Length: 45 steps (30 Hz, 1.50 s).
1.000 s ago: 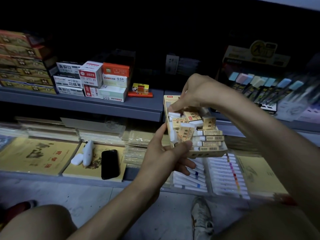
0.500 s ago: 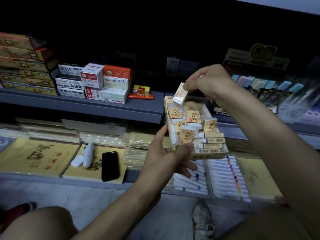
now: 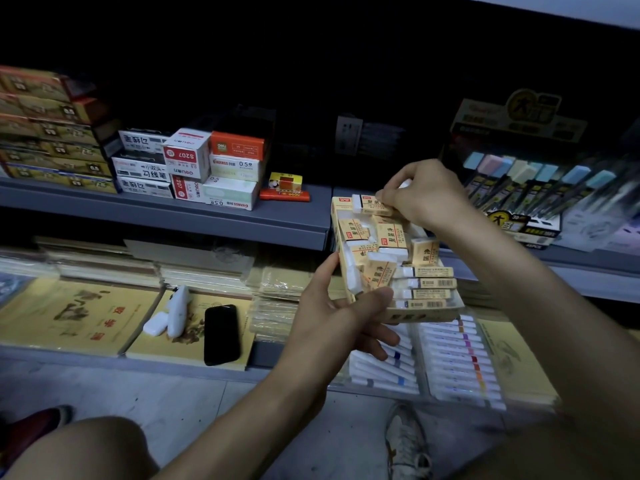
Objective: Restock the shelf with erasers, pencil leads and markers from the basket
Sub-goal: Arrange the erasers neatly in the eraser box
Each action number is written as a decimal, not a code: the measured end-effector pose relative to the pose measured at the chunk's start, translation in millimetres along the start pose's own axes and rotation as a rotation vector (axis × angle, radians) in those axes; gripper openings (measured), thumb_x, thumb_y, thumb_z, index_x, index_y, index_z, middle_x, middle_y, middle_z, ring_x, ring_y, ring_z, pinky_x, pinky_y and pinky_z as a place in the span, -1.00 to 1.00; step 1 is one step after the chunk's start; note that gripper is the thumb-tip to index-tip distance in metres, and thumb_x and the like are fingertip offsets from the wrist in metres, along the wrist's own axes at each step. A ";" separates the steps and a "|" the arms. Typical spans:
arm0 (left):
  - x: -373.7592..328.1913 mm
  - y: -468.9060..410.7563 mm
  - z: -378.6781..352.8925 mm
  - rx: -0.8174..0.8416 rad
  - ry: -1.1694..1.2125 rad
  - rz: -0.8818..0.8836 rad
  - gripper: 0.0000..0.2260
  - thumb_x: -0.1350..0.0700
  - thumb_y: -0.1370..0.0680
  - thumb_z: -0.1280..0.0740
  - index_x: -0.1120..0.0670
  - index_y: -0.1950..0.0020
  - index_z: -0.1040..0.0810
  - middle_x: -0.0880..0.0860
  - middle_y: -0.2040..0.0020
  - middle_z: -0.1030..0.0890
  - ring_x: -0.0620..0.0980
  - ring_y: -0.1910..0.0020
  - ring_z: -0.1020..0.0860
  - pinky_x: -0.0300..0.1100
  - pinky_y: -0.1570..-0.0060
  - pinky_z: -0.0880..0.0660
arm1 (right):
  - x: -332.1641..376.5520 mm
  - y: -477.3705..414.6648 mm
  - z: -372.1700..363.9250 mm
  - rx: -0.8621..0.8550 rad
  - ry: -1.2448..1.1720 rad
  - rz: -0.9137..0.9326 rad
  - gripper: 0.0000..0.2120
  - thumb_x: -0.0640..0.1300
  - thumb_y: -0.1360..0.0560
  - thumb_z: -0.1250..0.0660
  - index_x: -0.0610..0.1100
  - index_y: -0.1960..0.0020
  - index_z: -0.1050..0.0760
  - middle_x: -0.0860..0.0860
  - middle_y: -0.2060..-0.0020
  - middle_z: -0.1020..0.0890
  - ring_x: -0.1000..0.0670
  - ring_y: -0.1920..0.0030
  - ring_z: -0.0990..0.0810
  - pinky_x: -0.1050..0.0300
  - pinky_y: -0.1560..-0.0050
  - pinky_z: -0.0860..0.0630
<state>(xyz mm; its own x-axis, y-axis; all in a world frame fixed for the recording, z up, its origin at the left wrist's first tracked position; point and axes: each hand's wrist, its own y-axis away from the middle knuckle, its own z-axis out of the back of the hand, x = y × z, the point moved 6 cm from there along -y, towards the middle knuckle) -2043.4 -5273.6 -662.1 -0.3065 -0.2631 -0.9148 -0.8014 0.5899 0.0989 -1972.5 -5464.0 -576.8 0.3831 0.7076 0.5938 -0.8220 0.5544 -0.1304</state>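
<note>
Erasers, white blocks in tan paper sleeves, fill an open tan cardboard tray box [image 3: 427, 316] that is held in the air in front of the grey metal upper shelf [image 3: 207, 216]. The left hand [image 3: 341, 327] grasps the near left corner of the box, thumb curled over the near rim and fingers curled underneath. The right hand [image 3: 426, 192] pinches one sleeved eraser [image 3: 372, 205] by its right end, level with the far rim of the box and lying crosswise. At the near end, four erasers stand on edge in a tidy row with barcodes facing the camera; those in the middle lie jumbled at mixed angles. The far end of the box overlaps the front edge of the upper shelf in this view; whether they touch cannot be told. A bare stretch of shelf surface lies between the box and a small red and yellow pack [image 3: 285, 188]. Further left stands a stack of white and orange cardboard boxes [image 3: 207, 168]. On the lower shelf, a black phone [image 3: 221, 334] rests on yellow booklets, and clear packs of white markers [image 3: 457, 358] lie below the box.
</note>
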 end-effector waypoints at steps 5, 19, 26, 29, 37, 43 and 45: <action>0.8 0.3 0.1 -0.003 0.003 -0.001 -0.57 0.24 -0.56 -0.46 -0.09 -0.36 -0.50 0.17 0.11 -0.75 0.14 0.31 -0.65 -0.08 0.34 -0.61 | 17.6 14.7 11.1 -0.027 0.027 0.138 -0.89 0.03 -0.47 -0.54 0.05 0.14 -0.64 0.10 0.11 -0.68 0.07 0.08 -0.63 0.07 0.10 -0.55; -0.2 -0.6 0.4 -0.001 -0.011 -0.014 -0.62 0.23 -0.57 -0.46 -0.11 -0.30 -0.51 0.23 0.10 -0.73 0.14 0.32 -0.65 -0.05 0.32 -0.61 | 61.2 44.5 -19.5 0.217 0.529 0.129 -0.71 0.05 -0.46 -0.48 -0.10 0.27 -0.49 -0.02 0.31 -0.58 -0.05 0.32 -0.56 0.15 0.38 -0.31; 1.9 -0.3 -0.7 -0.013 -0.020 -0.014 -0.59 0.23 -0.57 -0.45 -0.10 -0.34 -0.49 0.23 0.07 -0.73 0.16 0.31 -0.67 -0.05 0.32 -0.62 | 58.1 38.6 -14.8 0.186 0.384 -0.011 -0.61 0.09 -0.31 -0.64 -0.12 0.25 -0.51 -0.03 0.32 -0.59 -0.05 0.32 -0.58 0.14 0.35 -0.39; 1.4 -0.6 -0.8 -0.024 -0.003 -0.012 -0.60 0.24 -0.57 -0.45 -0.07 -0.34 -0.49 0.20 0.10 -0.73 0.15 0.32 -0.66 -0.06 0.34 -0.61 | 54.5 38.9 -13.9 0.177 0.344 -0.049 -0.58 0.11 -0.29 -0.66 -0.14 0.26 -0.50 -0.02 0.31 -0.59 -0.04 0.30 -0.58 0.14 0.34 -0.39; 2.0 -1.2 -2.5 -0.043 0.028 0.008 -0.60 0.25 -0.56 -0.46 -0.14 -0.26 -0.47 0.19 0.14 -0.73 0.13 0.33 -0.66 -0.10 0.37 -0.59 | 49.4 38.5 -18.7 0.146 0.253 -0.049 -0.69 -0.04 -0.24 -0.68 -0.03 0.11 -0.64 -0.01 0.20 -0.69 -0.08 0.18 -0.69 0.10 0.19 -0.60; 3.3 -1.2 -2.3 -0.040 0.036 0.003 -0.59 0.25 -0.57 -0.46 -0.11 -0.31 -0.47 0.16 0.12 -0.74 0.13 0.33 -0.66 -0.09 0.38 -0.59 | 43.3 30.9 5.4 0.110 -0.038 0.013 -0.85 -0.14 -0.39 -0.55 0.07 0.10 -0.69 0.06 0.10 -0.68 0.01 0.08 -0.65 0.13 0.19 -0.53; 3.2 -0.9 -2.1 -0.038 0.032 0.006 -0.58 0.25 -0.57 -0.46 -0.11 -0.33 -0.46 0.16 0.09 -0.75 0.13 0.33 -0.66 -0.09 0.38 -0.60 | 42.3 31.0 14.1 0.077 -0.073 0.023 -0.91 -0.12 -0.40 -0.56 0.04 0.16 -0.69 0.07 0.11 -0.67 0.03 0.05 -0.62 0.15 0.22 -0.46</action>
<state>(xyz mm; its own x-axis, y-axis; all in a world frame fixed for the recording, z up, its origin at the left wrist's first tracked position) -2044.8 -5276.6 -664.3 -0.3277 -0.2845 -0.9009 -0.8180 0.5626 0.1199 -1987.7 -5423.1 -544.6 0.3342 0.6843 0.6481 -0.8614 0.5009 -0.0847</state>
